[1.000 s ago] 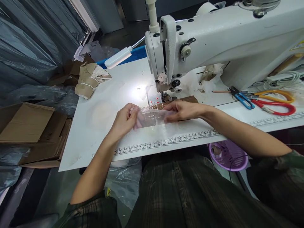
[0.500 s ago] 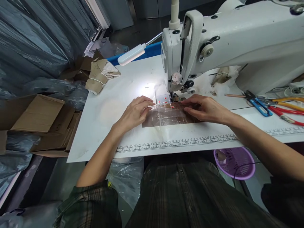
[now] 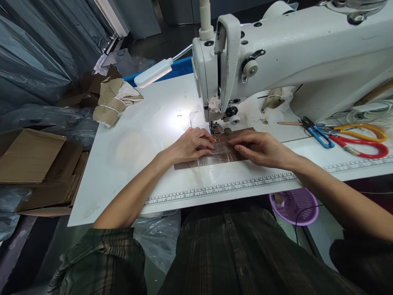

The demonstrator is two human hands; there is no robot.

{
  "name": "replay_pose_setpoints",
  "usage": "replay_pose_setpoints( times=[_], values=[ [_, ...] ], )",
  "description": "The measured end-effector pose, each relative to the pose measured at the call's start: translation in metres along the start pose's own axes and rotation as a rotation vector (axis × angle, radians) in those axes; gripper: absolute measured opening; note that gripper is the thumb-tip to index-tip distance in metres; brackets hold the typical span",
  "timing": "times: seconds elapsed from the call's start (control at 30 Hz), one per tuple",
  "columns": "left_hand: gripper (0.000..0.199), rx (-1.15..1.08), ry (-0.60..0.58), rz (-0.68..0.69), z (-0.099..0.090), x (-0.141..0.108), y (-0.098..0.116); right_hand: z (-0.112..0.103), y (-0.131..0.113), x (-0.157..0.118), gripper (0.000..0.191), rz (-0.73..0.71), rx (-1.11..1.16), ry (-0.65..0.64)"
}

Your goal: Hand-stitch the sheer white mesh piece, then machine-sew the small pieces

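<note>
A brown sheet (image 3: 184,164) lies on the white table just in front of the needle area of a white sewing machine (image 3: 211,78). Clear plastic film (image 3: 221,149) with a small red mark covers part of it. My left hand (image 3: 196,144) rests on the film and the sheet's left part, fingers apart, tips near the presser foot (image 3: 211,127). My right hand (image 3: 260,149) touches the right part of the sheet with thumb and forefinger spread. Neither hand is closed round anything.
Blue snips (image 3: 321,136) and scissors with red handles (image 3: 360,148) lie at the right. A lamp (image 3: 153,73) hangs over the table's back left, near a tied cloth bundle (image 3: 109,107). A printed ruler (image 3: 221,189) runs along the front edge.
The view has shifted, so the machine and table appear further left. My left hand has moved right over the film, nearer my right hand, and covers most of the red marks.
</note>
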State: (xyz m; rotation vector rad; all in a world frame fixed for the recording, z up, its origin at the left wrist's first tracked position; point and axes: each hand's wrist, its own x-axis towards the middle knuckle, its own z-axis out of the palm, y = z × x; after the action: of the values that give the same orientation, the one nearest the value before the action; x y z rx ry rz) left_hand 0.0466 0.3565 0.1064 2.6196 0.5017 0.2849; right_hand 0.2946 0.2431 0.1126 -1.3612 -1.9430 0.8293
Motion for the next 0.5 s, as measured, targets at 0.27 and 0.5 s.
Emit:
replay_pose_setpoints(
  times=[0.27, 0.5],
  values=[
    [0.019, -0.081, -0.031, -0.058, -0.009, 0.002, 0.014, 0.02, -0.012, 0.032, 0.025, -0.097, -0.207, -0.127],
    [0.025, -0.29, 0.139, -0.334, -0.017, -0.019, 0.016, 0.032, -0.017, 0.036, 0.026, 0.138, 0.209, -0.252]
  ],
)
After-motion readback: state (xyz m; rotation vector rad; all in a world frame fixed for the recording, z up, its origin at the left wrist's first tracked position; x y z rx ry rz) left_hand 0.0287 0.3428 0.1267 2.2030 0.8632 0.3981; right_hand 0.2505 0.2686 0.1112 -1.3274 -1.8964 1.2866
